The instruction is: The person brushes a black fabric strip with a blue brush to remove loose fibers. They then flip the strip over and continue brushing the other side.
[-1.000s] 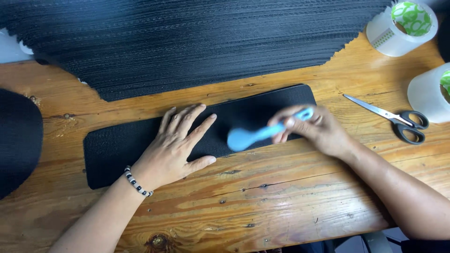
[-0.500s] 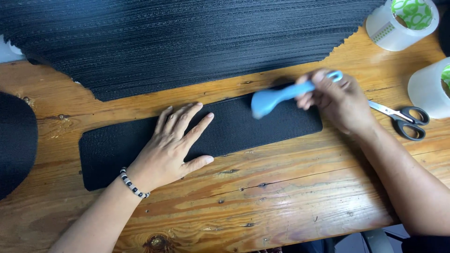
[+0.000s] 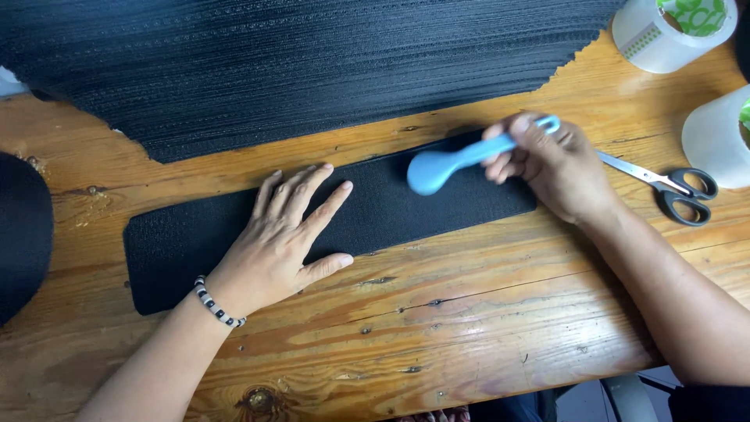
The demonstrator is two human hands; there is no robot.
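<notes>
A long black textured strip (image 3: 187, 234) with rounded corners lies flat across the wooden table (image 3: 469, 328). My left hand (image 3: 281, 238) rests palm down on the strip's middle, fingers spread, a beaded bracelet on the wrist. My right hand (image 3: 551, 164) grips the handle of a light blue spoon-shaped tool (image 3: 445, 166). The tool's rounded head presses on the strip's right part. The strip's right end is partly hidden under my right hand.
A large sheet of black ribbed material (image 3: 297, 62) covers the table's far side. Scissors with black handles (image 3: 672, 187) lie at the right. Two rolls of clear tape (image 3: 668, 35) (image 3: 715, 137) stand at the far right. A dark round object (image 3: 19, 234) sits at the left edge.
My right hand slid the blue tool to the right along the strip, then slightly back toward the left. My left hand stayed pressed flat on the strip.
</notes>
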